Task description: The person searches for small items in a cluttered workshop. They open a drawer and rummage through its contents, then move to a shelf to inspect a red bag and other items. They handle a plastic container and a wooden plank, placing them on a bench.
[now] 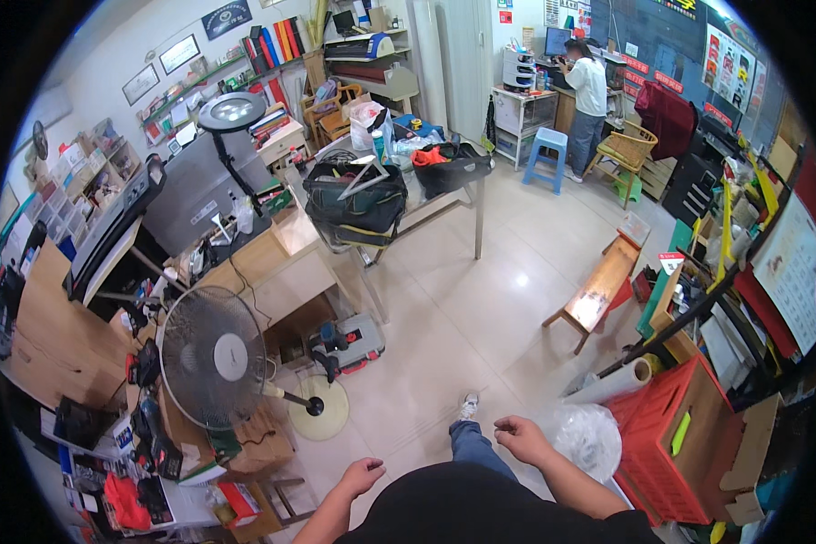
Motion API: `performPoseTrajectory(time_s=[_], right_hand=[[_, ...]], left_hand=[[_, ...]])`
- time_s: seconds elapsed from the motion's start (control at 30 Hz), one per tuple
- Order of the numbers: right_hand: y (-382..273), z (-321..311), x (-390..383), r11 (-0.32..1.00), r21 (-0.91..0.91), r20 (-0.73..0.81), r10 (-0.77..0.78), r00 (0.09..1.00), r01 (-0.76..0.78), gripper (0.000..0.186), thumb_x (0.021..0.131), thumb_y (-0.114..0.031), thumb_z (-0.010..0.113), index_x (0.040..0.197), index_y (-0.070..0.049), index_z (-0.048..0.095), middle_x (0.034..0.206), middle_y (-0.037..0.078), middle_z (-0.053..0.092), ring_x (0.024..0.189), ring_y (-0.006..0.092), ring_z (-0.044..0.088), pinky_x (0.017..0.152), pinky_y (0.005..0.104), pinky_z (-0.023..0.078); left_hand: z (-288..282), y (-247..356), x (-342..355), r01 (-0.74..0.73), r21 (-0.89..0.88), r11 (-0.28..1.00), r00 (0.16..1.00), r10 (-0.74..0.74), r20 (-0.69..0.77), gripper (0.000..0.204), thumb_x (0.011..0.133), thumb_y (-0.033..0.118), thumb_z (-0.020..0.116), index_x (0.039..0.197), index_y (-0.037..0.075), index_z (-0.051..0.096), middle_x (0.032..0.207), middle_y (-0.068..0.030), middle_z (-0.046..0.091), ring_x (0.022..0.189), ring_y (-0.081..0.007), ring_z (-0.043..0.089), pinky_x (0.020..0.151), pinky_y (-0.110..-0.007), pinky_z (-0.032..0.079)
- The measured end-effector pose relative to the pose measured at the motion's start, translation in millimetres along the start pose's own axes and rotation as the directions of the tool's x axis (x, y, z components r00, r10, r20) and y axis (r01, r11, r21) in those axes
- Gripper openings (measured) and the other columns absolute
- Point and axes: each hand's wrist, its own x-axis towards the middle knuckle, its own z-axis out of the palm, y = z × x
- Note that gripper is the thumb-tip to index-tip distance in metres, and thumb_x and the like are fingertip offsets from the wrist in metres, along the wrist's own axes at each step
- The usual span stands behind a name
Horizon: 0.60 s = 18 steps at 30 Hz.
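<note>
My left hand (pixel 363 477) hangs beside my body at the bottom of the view, fingers loosely bent and nothing in it. It is nearest the round base (pixel 328 428) of a standing fan (pixel 216 349). On the other side, my right hand (pixel 519 439) is held out with relaxed, slightly parted fingers, also holding nothing. Close to it lies a clear plastic bag (pixel 585 442), which it does not visibly touch. Between the hands, one of my shoes (pixel 468 406) is forward on the tiled floor (pixel 444 344).
A red plastic crate (pixel 648 435) and a white roll (pixel 621 379) stand at right, with a wooden bench (pixel 598 286) beyond. Ahead, a black tool bag (pixel 355 204) rests on a metal-legged table. A tool case (pixel 358 343) is by the desk. Another person (pixel 589 91) stands far off.
</note>
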Motion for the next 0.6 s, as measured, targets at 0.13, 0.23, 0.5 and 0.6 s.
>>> performPoseTrajectory(time_s=[0.13, 0.23, 0.5, 0.6], right_hand=[[-9, -17, 82, 0.999, -0.038, -0.028, 0.010, 1.000, -0.011, 0.037, 0.089, -0.017, 0.068, 0.118, 0.005, 0.066, 0.105, 0.015, 0.073, 0.093, 0.0196, 0.069, 0.084, 0.0326, 0.055], [-27, -39, 147, 0.999, -0.043, 0.007, -0.002, 1.000, 0.002, 0.036, 0.088, -0.018, 0.068, 0.117, 0.004, 0.066, 0.103, 0.015, 0.073, 0.093, 0.0200, 0.069, 0.084, 0.0323, 0.055], [-110, -135, 299, 0.955, -0.296, -0.029, -0.003, 1.000, -0.005, 0.040, 0.087, -0.022, 0.069, 0.118, 0.004, 0.066, 0.103, 0.018, 0.073, 0.092, 0.0247, 0.070, 0.083, 0.0367, 0.056], [-135, -153, 346, 0.959, -0.274, -0.065, -0.089, 0.994, 0.068, 0.040, 0.087, -0.020, 0.069, 0.117, 0.005, 0.066, 0.101, 0.019, 0.073, 0.090, 0.0248, 0.070, 0.083, 0.0355, 0.056]], left_hand=[[-44, 21, 64, -0.011, 0.081, 0.997, 0.999, 0.014, -0.030, 0.044, 0.088, 0.033, 0.070, 0.119, 0.002, 0.070, 0.114, -0.0180, 0.072, 0.106, -0.0282, 0.069, 0.094, -0.037, 0.052], [-69, 30, 119, 0.098, 0.049, 0.994, 0.970, -0.085, -0.227, 0.043, 0.088, 0.030, 0.070, 0.120, 0.001, 0.070, 0.097, -0.0110, 0.074, 0.085, -0.0191, 0.068, 0.077, -0.033, 0.054], [-89, 133, 243, 0.025, -0.062, 0.998, 0.972, -0.039, -0.230, 0.044, 0.088, 0.031, 0.070, 0.121, 0.002, 0.068, 0.113, -0.0163, 0.072, 0.103, -0.0262, 0.070, 0.091, -0.037, 0.053], [-115, 196, 278, -0.119, -0.053, 0.991, 0.972, 0.106, -0.210, 0.039, 0.092, 0.028, 0.067, 0.118, -0.001, 0.068, 0.101, -0.0139, 0.073, 0.095, -0.0225, 0.069, 0.086, -0.034, 0.053]])
